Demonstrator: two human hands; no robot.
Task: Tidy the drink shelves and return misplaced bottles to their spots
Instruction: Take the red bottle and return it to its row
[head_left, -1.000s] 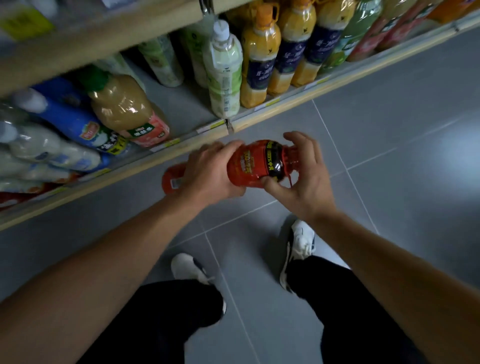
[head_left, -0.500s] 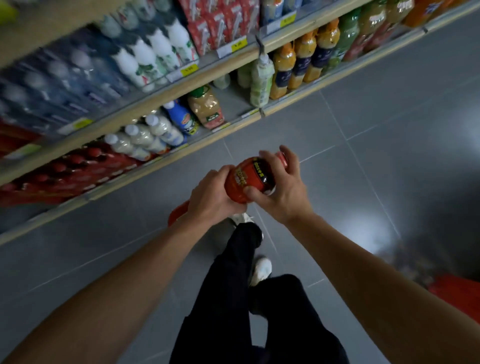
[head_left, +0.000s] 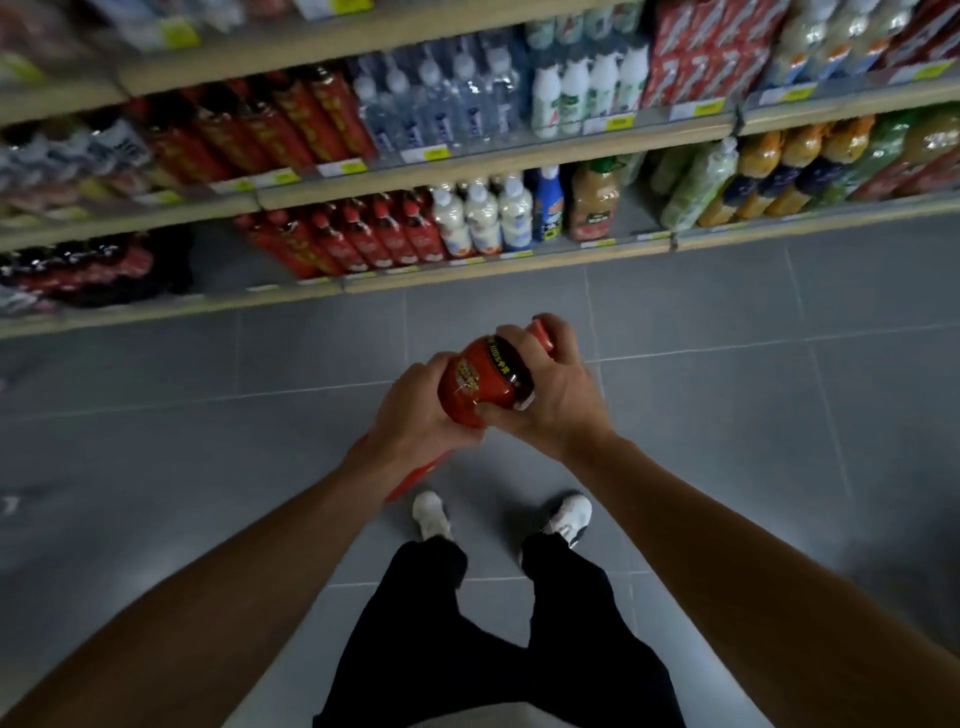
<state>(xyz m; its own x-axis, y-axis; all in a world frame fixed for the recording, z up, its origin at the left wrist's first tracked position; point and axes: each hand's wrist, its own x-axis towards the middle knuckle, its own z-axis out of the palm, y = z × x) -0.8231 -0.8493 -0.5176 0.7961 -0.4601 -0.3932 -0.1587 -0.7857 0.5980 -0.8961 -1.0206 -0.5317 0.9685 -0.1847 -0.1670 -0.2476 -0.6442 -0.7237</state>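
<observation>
Here both hands, left hand (head_left: 415, 415) and right hand (head_left: 553, 400), grip a red bottle (head_left: 480, 382); next, carrying it to the matching red row (head_left: 358, 241), far left.

Bottom shelf (head_left: 467, 273) before me, as landmark: red-labelled bottles (head_left: 358, 239) at its middle, white bottles (head_left: 483, 215) just right of them, then a blue bottle (head_left: 548, 205), a tan juice bottle (head_left: 595, 202), and orange juice bottles (head_left: 779, 176) farther right. Below the shelf, grey tiled floor (head_left: 727, 415) bears my white shoes (head_left: 569, 517).
</observation>
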